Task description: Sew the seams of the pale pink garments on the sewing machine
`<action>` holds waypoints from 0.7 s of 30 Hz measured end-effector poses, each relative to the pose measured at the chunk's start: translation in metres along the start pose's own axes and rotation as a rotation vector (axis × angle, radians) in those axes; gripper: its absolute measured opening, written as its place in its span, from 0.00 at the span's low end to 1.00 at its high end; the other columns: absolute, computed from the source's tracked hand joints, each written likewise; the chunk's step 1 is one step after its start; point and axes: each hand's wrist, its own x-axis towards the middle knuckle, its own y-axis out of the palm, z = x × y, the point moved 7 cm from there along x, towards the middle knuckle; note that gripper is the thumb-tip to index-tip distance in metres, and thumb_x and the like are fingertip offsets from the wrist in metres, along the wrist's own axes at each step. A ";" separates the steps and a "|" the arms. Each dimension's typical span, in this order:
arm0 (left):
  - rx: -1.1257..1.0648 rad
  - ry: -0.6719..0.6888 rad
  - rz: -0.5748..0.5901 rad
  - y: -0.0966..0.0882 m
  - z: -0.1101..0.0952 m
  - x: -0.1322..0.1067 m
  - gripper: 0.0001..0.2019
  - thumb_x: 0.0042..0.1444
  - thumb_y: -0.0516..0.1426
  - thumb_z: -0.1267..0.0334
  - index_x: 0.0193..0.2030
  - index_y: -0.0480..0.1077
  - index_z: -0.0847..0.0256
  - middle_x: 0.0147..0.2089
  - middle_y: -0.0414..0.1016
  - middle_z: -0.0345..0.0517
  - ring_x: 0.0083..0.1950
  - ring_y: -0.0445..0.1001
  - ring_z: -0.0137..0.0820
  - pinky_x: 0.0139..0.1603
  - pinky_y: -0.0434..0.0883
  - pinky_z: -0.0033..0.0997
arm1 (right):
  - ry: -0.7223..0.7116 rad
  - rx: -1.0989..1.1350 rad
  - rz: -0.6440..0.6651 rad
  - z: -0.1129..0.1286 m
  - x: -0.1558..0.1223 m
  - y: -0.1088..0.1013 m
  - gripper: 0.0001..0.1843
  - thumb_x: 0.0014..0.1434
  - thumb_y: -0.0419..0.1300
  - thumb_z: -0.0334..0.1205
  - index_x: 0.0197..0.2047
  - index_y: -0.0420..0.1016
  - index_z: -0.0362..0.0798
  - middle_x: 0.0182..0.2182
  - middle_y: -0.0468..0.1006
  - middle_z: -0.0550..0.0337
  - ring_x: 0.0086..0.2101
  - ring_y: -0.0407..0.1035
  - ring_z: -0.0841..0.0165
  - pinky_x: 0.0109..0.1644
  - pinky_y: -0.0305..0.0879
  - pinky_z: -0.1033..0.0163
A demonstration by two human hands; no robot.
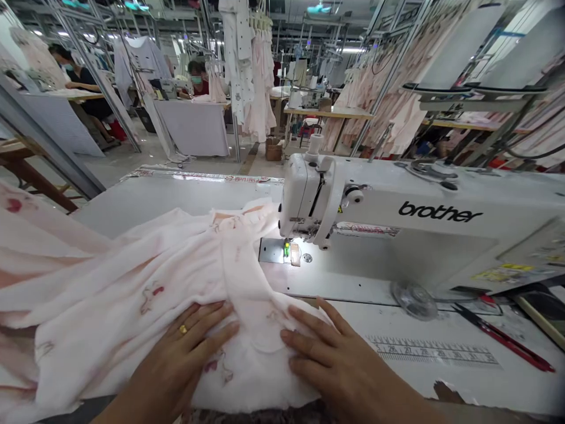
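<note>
Flat and open with fingers spread, gripping nothing, the left hand (179, 347) and right hand (335, 359) press on a pale pink garment (119, 312) bunched across the table (150, 203), just left of the sewing machine (397, 206) at right.

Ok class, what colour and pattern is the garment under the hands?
The garment is pale pink with scattered rose-red floral marks; head view.

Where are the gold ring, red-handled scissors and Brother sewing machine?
Gold ring (182, 329): head view, on its band.
Red-handled scissors (507, 341): head view, on the handle.
Brother sewing machine (439, 211): head view, on the logo.
</note>
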 end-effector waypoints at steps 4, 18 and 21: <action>-0.004 0.133 0.011 0.002 -0.009 0.003 0.24 0.61 0.49 0.73 0.62 0.67 0.51 0.68 0.63 0.42 0.71 0.57 0.36 0.74 0.38 0.47 | -0.060 -0.149 -0.307 0.028 0.009 0.010 0.10 0.69 0.54 0.34 0.49 0.74 0.48 0.50 0.77 0.61 0.50 0.68 0.65 0.64 0.55 0.54; -0.027 0.028 -0.016 0.007 -0.002 0.001 0.24 0.61 0.47 0.76 0.58 0.71 0.52 0.68 0.63 0.41 0.71 0.56 0.31 0.74 0.39 0.40 | -0.074 0.028 -0.141 0.033 0.018 0.033 0.16 0.71 0.46 0.29 0.33 0.70 0.43 0.28 0.68 0.59 0.28 0.58 0.68 0.34 0.58 0.63; -0.137 -0.053 -0.015 0.005 0.005 -0.001 0.24 0.59 0.48 0.77 0.57 0.71 0.50 0.68 0.62 0.39 0.70 0.58 0.28 0.74 0.43 0.34 | -0.033 0.079 -0.171 0.030 0.018 0.030 0.16 0.71 0.45 0.29 0.35 0.70 0.44 0.28 0.68 0.59 0.29 0.60 0.68 0.34 0.58 0.63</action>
